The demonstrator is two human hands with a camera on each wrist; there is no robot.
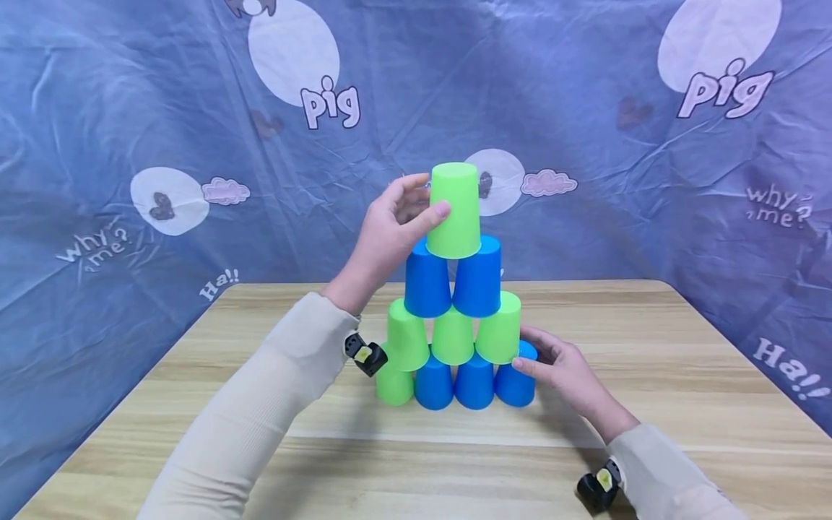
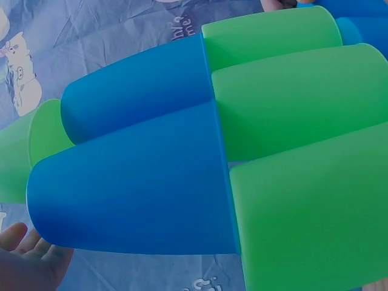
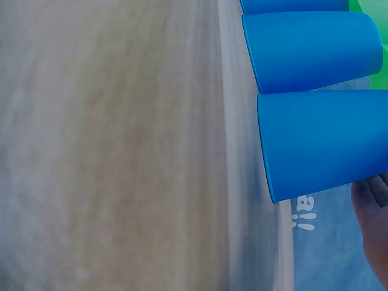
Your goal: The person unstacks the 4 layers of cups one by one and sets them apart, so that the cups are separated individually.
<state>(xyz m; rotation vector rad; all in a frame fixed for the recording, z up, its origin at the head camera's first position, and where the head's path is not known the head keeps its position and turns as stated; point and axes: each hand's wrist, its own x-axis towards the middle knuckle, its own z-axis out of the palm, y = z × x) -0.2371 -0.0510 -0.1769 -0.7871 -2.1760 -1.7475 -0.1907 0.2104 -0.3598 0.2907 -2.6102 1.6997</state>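
Note:
Upside-down plastic cups stand in a pyramid on the table. The top green cup (image 1: 455,213) rests across two blue cups (image 1: 427,282). My left hand (image 1: 390,224) is beside this top cup, its thumb overlapping the front and its fingertips at the left edge. In the left wrist view, a gap shows between that hand (image 2: 33,260) and the top cup (image 2: 15,160). Below are three green cups (image 1: 453,336), over a bottom row of one green cup (image 1: 393,386) and three blue cups (image 1: 474,383). My right hand (image 1: 568,375) is around the lower right side, thumb extended at the end blue cup (image 3: 327,142).
The wood-grain table (image 1: 650,347) extends on both sides of the pyramid. Behind it hangs a wrinkled blue cloth (image 1: 403,72) with printed words and shapes. A small black camera (image 1: 365,354) sits on the left wrist, another camera (image 1: 599,487) on the right.

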